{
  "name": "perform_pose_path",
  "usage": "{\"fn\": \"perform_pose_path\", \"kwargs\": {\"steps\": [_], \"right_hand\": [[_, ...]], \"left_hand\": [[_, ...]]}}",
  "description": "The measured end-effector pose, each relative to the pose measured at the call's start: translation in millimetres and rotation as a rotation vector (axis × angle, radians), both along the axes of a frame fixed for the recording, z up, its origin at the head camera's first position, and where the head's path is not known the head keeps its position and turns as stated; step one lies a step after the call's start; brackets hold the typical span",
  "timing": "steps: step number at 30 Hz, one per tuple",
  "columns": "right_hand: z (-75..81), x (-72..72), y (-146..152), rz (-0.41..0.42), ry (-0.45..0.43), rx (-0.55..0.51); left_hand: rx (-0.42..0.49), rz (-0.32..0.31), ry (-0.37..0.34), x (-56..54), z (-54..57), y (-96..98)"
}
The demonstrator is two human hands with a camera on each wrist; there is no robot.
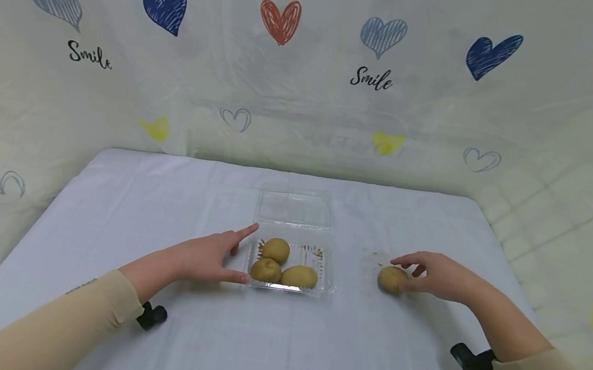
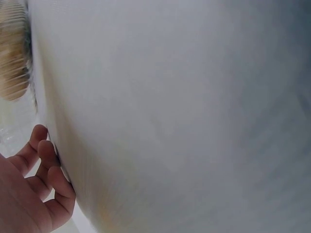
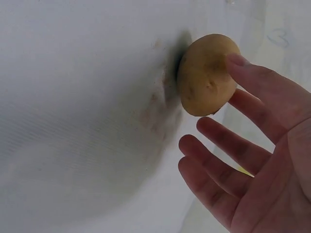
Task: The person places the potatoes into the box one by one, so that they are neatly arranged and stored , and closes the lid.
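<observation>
Three potatoes [image 1: 299, 276] lie in the base of a clear plastic clamshell box [image 1: 282, 288], whose lid [image 1: 294, 208] is folded back away from me. My left hand [image 1: 211, 256] is at the box's left side, index finger and thumb stretched out along its edge; its other fingers are bent loosely in the left wrist view. To the right of the box, a single potato [image 1: 391, 280] is on the cloth. My right hand [image 1: 439, 277] holds this potato between thumb and index finger, the index partly hidden behind it in the right wrist view. The remaining fingers stay apart from it.
A white cloth [image 1: 273, 352] covers the table, with small dirt specks [image 1: 379, 261] near the single potato. Behind the table hangs a pale sheet [image 1: 309, 92] printed with hearts. A black wrist mount [image 1: 471, 359] shows under the right sleeve.
</observation>
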State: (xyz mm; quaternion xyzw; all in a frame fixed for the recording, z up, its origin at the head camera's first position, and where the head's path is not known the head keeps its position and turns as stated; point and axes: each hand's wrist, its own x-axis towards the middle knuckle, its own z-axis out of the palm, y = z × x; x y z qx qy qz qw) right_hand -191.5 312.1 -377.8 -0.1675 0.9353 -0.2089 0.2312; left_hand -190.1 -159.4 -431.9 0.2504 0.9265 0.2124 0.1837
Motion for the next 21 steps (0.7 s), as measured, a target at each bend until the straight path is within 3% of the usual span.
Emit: {"fn": "perform_pose_path", "kwargs": {"steps": [8,21], "right_hand": [[-9.1,-0.9,2,0.008,-0.024,-0.060],[-18.2,-0.5,1,0.009,0.048,-0.048]], "left_hand": [[-0.010,0.006,-0.010,-0.2,-0.8,-0.2],[-0.013,0.012,-0.021,1.3,2.5,1.0]]}}
